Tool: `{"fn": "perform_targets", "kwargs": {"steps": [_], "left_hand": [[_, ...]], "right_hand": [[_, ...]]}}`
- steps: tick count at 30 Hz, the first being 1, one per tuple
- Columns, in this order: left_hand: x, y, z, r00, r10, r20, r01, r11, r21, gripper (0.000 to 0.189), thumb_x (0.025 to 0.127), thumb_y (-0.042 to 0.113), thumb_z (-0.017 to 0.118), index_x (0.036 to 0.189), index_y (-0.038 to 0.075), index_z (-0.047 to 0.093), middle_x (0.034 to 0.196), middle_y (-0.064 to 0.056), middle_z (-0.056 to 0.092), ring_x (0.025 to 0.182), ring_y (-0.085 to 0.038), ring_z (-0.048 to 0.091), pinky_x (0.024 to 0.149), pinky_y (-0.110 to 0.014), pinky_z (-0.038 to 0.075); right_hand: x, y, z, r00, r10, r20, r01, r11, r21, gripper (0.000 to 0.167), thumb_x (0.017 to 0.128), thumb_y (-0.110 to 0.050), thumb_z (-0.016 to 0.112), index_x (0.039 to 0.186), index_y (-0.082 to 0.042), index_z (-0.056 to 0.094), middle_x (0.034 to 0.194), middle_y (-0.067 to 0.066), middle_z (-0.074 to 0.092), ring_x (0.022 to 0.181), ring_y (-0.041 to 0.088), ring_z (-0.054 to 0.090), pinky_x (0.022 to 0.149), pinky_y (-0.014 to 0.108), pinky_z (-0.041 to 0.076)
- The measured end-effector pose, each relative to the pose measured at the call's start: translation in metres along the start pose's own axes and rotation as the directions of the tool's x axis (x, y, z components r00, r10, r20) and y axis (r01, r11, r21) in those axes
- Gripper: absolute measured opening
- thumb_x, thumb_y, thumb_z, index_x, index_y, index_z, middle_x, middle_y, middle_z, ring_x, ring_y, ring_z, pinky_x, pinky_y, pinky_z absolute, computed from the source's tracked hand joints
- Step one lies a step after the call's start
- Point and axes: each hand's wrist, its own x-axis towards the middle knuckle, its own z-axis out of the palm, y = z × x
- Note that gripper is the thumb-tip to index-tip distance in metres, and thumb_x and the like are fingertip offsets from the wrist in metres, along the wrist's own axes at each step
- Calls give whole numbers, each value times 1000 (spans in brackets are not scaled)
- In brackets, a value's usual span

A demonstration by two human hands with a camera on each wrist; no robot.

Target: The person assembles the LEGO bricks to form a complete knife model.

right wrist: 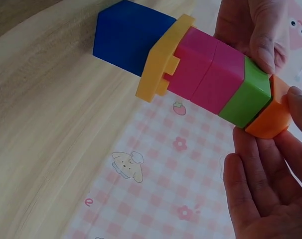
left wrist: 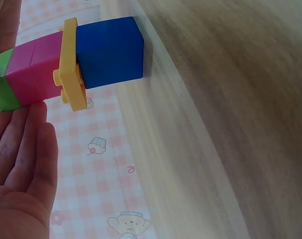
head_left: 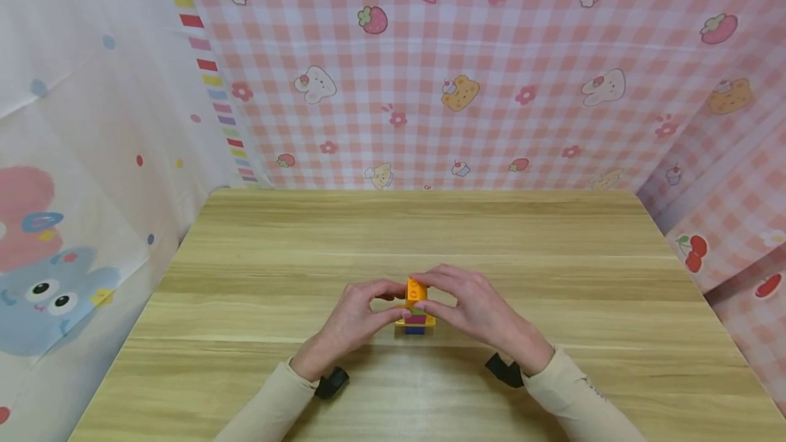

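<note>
A tower of toy building blocks stands upright on the wooden table, in front of the person. Its base is a blue block [left wrist: 109, 52], topped by a wider flat yellow plate [right wrist: 158, 64] with studs. Above come two pink blocks [right wrist: 206, 67], a green block [right wrist: 244, 94] and an orange block [head_left: 417, 292] with rounded sides. My right hand [head_left: 482, 302] pinches the orange block between thumb and fingers. From the other side, my left hand [head_left: 353, 312] holds the tower around the green block, its thumb on the near side.
The wooden table [head_left: 276, 237] reaches back to a pink checked cloth [head_left: 417, 128] hanging behind it. A white printed curtain [head_left: 123, 121] hangs at the left. Black wrist straps [head_left: 332, 383] sit below both hands.
</note>
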Motion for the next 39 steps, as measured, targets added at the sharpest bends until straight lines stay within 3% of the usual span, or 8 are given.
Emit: {"fn": "perform_targets", "kwargs": {"steps": [10,18,26,33,39], "left_hand": [[3,-3,-3,1000,11,-5,-10,1000,13,28,91,19,81,116,5,76,112,-7,77,102,-21,73,89,-38,61],[4,-7,0,999,49,7,-49,999,11,27,90,18,82,114,5,77,111,-6,78,100,-19,73,88,-34,60],[3,-7,1,999,39,22,-39,999,9,25,90,18,82,112,6,78,109,-5,78,98,-18,72,87,-34,60],[-1,-7,3,1000,14,19,-14,1000,9,27,91,19,82,114,7,76,111,-3,78,99,-17,72,88,-37,60],[-1,-8,5,1000,-15,17,15,1000,6,31,94,23,80,121,10,73,116,0,76,105,-14,70,93,-38,58]], "right_hand": [[6,6,1,998,-58,8,57,998,20,38,92,-17,81,126,-3,71,114,4,74,98,15,71,81,33,62],[-2,14,4,994,-107,-22,107,994,10,42,93,-21,80,130,-4,70,116,4,75,100,16,72,84,34,62],[-6,19,13,979,-185,-82,185,983,-4,40,102,-31,68,130,-2,69,111,5,75,84,14,70,72,19,59],[-12,15,16,987,-133,-90,131,991,-23,42,99,-29,72,132,-3,68,113,5,74,95,16,73,80,27,62],[-15,12,15,1000,9,-23,-9,1000,18,48,97,-20,76,141,-8,62,124,2,70,106,16,70,87,37,62]]}}
